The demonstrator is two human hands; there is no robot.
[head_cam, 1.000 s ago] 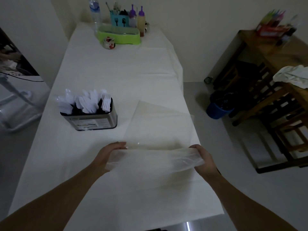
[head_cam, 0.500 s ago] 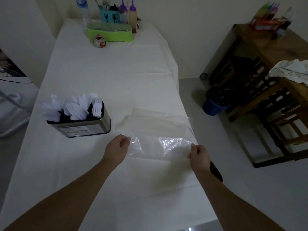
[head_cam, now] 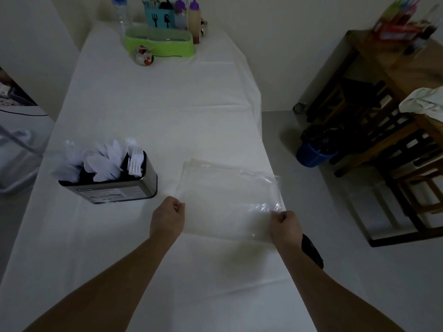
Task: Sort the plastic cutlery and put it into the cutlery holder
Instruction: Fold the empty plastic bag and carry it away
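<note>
From the head camera we look down a long tabletop (head_cam: pixel 148 111) covered in white cloth, in dim light. At about 9 o'clock from the centre stands the cutlery holder (head_cam: pixel 112 188), a metal box with a label on its near face. It is full of white plastic cutlery (head_cam: pixel 100 161): spoons and blurred pieces to the left, 2 or 3 forks (head_cam: pixel 135 161) at its right end, all standing upright.

Just right of the holder, lying flat on the cloth, is a clear plastic bag (head_cam: pixel 227 190); its right edge reaches the rim of the tabletop. Our left hand (head_cam: pixel 167 219) is closed in a loose fist, its fingers (head_cam: pixel 178 207) pinching the bag's near left corner. Our right hand (head_cam: pixel 285 226) is closed the same way, pinching the crinkled near right corner. A dark band (head_cam: pixel 312 251) sits on the right wrist.

At 12 o'clock, at the far end, we see a green tray (head_cam: pixel 159 43), a teal utensil pot (head_cam: pixel 159 17), 2 sauce bottles with purple caps (head_cam: pixel 188 15), a water bottle (head_cam: pixel 121 13) and a small round jar (head_cam: pixel 143 55).

At 3 o'clock, on the floor, stand a blue bin (head_cam: pixel 314 154) and wooden furniture (head_cam: pixel 395 130).
</note>
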